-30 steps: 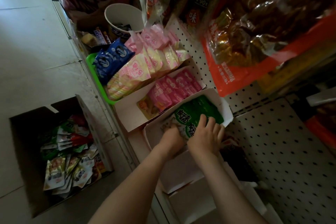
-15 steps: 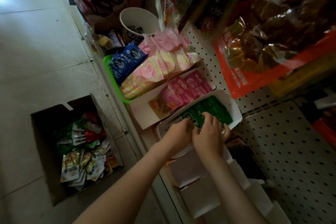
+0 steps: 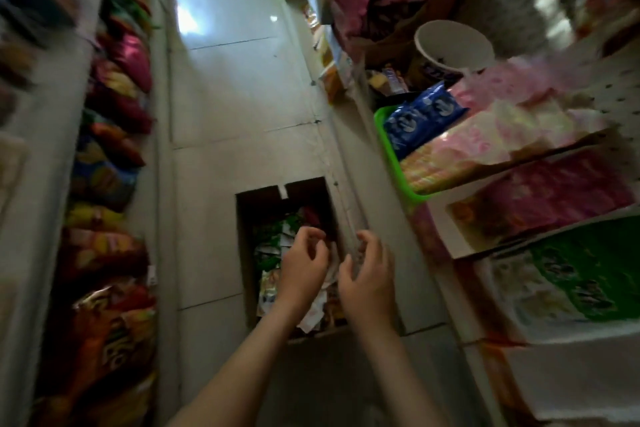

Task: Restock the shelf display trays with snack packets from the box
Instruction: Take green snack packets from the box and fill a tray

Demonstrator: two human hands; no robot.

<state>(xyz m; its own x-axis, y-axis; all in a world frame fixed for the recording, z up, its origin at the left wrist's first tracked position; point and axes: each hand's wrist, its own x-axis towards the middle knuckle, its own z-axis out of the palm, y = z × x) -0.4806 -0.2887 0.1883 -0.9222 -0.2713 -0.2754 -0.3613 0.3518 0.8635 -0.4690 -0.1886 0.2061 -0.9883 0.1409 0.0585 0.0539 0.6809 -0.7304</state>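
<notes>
The left hand (image 3: pixel 304 265) and right hand (image 3: pixel 370 276) hover, fingers loosely curled and empty, over the packets (image 3: pixel 270 253) in the box (image 3: pixel 243 239) on the floor beside the trays (image 3: pixel 445 230).

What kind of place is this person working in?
Most likely a small shop's snack aisle: pegboard shelves hold trays of packets, chip bags line the opposite side, and a box of packets sits on the tiled floor.
</notes>
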